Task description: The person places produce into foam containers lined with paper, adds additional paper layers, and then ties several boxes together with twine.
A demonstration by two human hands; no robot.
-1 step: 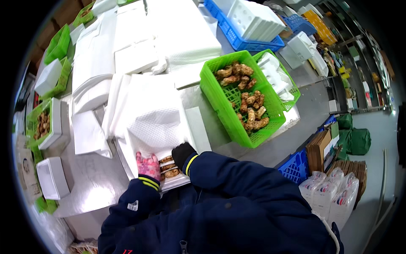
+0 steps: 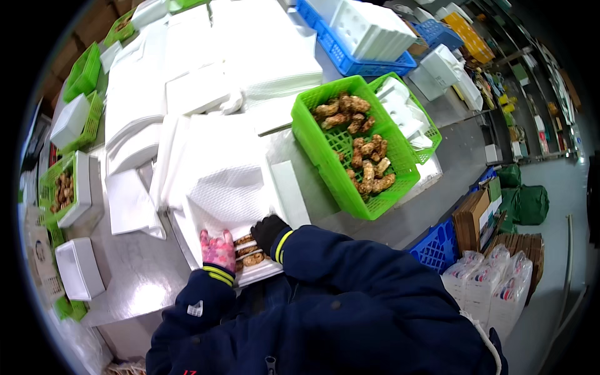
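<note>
The left hand, in a pink patterned glove, rests on the left part of a white foam tray at the near edge of the steel table; its fingers lie loosely together, flat on the white padded sheet that covers the tray's far part. The right hand, in a black glove with a yellow cuff stripe, is curled over the tray's right side, fingers bent downward; whether it pinches anything cannot be told. Between the two hands lie brown knobbly roots in the tray (some are hidden by the hands). To the right, a green plastic basket holds more of the same roots, piled along its middle. Behind it a second green basket holds white foam pieces. At far left, a white foam box in a green basket contains further roots.
</note>
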